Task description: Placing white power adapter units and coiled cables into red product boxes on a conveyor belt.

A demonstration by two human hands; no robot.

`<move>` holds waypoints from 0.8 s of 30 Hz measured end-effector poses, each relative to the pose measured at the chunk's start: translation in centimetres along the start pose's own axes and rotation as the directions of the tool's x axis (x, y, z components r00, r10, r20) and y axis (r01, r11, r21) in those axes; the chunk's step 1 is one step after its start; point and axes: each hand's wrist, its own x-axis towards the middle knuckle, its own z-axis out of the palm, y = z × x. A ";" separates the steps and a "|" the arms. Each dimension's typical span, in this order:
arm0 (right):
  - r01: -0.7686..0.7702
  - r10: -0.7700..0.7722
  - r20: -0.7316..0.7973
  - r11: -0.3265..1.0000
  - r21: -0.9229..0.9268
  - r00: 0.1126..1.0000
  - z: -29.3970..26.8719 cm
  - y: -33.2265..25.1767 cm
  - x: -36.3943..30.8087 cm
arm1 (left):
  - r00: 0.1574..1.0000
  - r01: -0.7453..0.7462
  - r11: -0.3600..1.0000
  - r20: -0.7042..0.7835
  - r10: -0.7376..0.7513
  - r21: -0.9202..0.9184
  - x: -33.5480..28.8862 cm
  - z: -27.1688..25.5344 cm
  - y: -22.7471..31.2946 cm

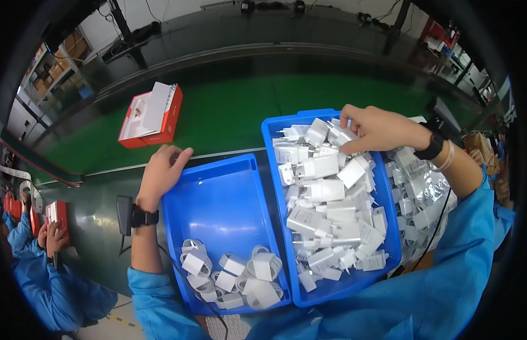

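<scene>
My right hand (382,130) reaches into the far end of a blue tray (292,266) heaped with white plug-in phone chargers. Its thumb and fingers close around one white charger (343,135) on top of the pile. Over the far left corner of a second blue tray (212,198) is my left hand (163,170). Nothing shows in it, and its thumb stands apart from the bent fingers. Several coiled white charging cables (263,266) with paper wraps lie at the near end of that tray.
An opened red and white box (153,116) with a raised white flap sits on the green conveyor belt (235,107). Right of the chargers lies a clear plastic bag (428,198) of more white chargers. At far left, a co-worker's hands (54,238) hold a red box (58,218).
</scene>
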 end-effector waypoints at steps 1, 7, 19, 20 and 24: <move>-0.021 0.014 0.074 0.996 0.091 0.997 -0.6 0.2 -1.8 | 0.995 0.067 0.928 0.092 -0.035 -0.366 -1.5 0.7 1.0; 0.108 -0.141 -0.020 0.660 0.744 0.990 -3.6 2.5 6.0 | 0.994 0.103 0.738 0.098 -0.051 -0.666 1.6 0.6 0.5; 0.337 -0.249 -0.256 0.376 0.863 0.934 2.9 1.7 8.5 | 0.977 0.129 0.234 0.083 -0.198 -0.964 0.4 3.2 -3.4; 0.352 -0.243 -0.276 0.379 0.856 0.930 3.1 1.7 8.6 | 0.976 0.129 0.239 0.080 -0.202 -0.962 0.2 3.7 -3.8; 0.376 -0.256 -0.292 0.399 0.836 0.922 4.4 2.3 9.2 | 0.965 0.144 0.516 0.004 -0.263 -0.845 0.1 4.3 -4.4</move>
